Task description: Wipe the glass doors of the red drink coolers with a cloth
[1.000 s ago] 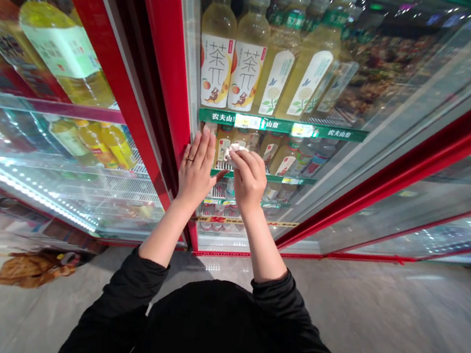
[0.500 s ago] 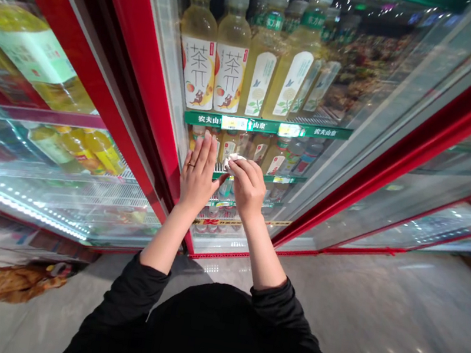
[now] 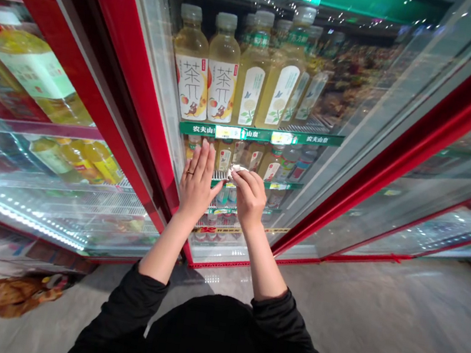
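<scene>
A red-framed glass door (image 3: 355, 100) of a drinks fridge stands in front of me. My left hand (image 3: 196, 185) lies flat against the glass, fingers stretched upward and thumb out to the right, with a ring on one finger. Beside it, my right hand (image 3: 250, 198) pinches a crumpled white tissue (image 3: 234, 170) at the glass. Most of the tissue is hidden by the fingers. Behind the pane, bottles of pale yellow tea (image 3: 224, 79) stand upright on a shelf above both hands, and smaller-looking bottles (image 3: 271, 167) show on the shelf behind them.
Another fridge section (image 3: 43, 146) with bottled drinks adjoins on the left, and more glass doors (image 3: 393, 195) continue to the right. A crumpled brown bag (image 3: 11, 296) lies on the grey floor (image 3: 330, 311) at lower left.
The view has tilted up slightly, so the shelves and bottles sit lower and a green price strip shows on top. Both hands keep almost the same place and pose.
</scene>
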Demonstrator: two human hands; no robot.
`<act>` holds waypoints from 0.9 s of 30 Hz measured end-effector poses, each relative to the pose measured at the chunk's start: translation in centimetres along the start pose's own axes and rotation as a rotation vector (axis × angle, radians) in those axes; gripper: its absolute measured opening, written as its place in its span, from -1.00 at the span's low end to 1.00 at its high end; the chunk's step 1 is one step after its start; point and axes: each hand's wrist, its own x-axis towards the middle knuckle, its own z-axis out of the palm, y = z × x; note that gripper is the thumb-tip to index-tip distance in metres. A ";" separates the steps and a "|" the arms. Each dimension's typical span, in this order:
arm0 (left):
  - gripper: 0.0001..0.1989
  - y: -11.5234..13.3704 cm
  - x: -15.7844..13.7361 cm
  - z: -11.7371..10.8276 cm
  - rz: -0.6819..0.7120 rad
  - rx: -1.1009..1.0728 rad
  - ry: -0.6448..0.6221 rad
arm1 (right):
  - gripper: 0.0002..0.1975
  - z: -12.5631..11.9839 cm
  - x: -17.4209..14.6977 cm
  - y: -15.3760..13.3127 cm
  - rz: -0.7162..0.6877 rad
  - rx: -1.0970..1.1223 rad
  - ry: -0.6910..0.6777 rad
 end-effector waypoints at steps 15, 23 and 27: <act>0.12 0.4 0.1 -0.2 -0.037 0.007 -0.008 | -0.72 0.5 -0.7 0.1 0.108 -0.027 0.065; 0.15 0.9 0.5 -0.5 -0.067 -0.011 -0.033 | -0.66 0.3 1.2 1.2 0.130 -0.053 0.265; 0.15 1.3 0.7 0.0 -0.059 -0.010 -0.031 | -0.71 1.0 0.1 0.3 0.104 -0.023 0.092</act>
